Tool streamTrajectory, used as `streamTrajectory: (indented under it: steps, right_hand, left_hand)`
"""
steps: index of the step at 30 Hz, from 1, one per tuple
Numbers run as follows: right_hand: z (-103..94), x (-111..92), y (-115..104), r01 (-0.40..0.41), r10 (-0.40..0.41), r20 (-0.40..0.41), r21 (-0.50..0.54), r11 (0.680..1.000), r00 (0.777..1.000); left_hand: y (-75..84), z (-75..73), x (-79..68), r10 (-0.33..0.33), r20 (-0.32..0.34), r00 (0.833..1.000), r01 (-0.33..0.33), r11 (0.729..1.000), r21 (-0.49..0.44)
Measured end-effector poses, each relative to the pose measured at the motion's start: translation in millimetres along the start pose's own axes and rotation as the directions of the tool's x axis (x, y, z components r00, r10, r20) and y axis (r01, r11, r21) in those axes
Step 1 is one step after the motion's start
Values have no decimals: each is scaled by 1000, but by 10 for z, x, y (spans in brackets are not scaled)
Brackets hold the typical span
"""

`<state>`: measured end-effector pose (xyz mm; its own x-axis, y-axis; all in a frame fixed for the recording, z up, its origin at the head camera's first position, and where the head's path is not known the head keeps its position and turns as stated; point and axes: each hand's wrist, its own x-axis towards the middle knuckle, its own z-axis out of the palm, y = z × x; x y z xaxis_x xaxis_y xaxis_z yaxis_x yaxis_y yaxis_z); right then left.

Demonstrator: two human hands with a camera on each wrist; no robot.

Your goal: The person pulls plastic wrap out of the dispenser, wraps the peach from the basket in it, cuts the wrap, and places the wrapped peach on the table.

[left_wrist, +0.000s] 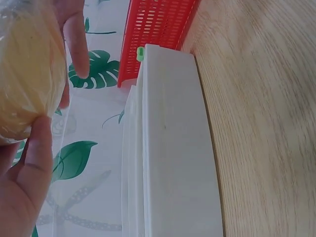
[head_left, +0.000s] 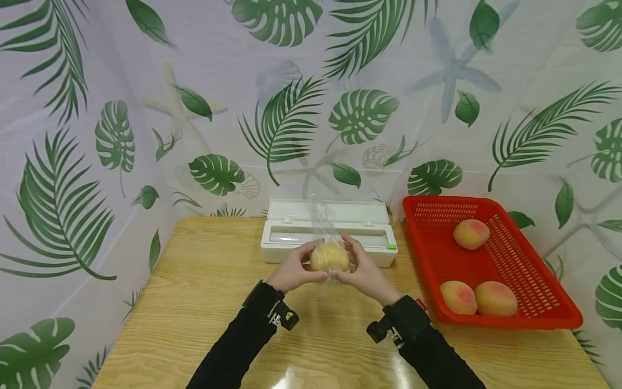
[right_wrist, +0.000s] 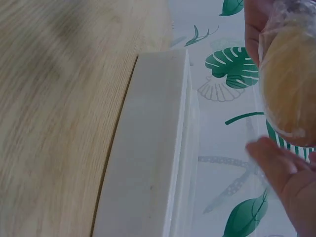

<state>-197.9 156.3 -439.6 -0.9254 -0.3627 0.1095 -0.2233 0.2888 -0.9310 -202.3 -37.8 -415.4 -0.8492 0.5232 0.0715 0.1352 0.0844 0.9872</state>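
A round yellow peach in clear plastic film is held up in front of a white cling film dispenser, whose lid stands raised. Loose film trails upward from the fruit. My left hand grips the peach from the left, and its thumb presses the wrapped side. My right hand is at the fruit's right side. In the right wrist view its blurred thumb stretches out, apart from the peach. The far sides of both hands are partly hidden by the fruit.
On the right stands a red plastic basket with three peaches, one peach toward the back. A green slider sits at the dispenser's right end. The wooden table ends at a leaf-patterned cloth.
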Motion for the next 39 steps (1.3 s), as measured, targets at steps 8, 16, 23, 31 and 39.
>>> streamTrajectory:
  steps: [8,16,23,31,39]
  right_hand:
    - [22,-56,-211,27,-28,-11,-84,996,1000]
    - [42,-106,-341,7,-16,-62,-139,990,998]
    - [49,-122,-354,7,-22,-98,-153,988,995]
    - [61,-64,-90,-4,-5,-199,-44,999,980]
    - [50,-30,19,26,-11,-281,50,998,960]
  left_hand:
    - [20,16,-14,-30,18,999,30,999,32]
    - [-4,38,12,-36,38,999,37,999,-28]
    - [-203,45,91,-8,43,999,12,995,-98]
    - [-436,61,163,-2,23,1000,5,987,-158]
    - [-483,76,107,-2,82,997,17,983,-185]
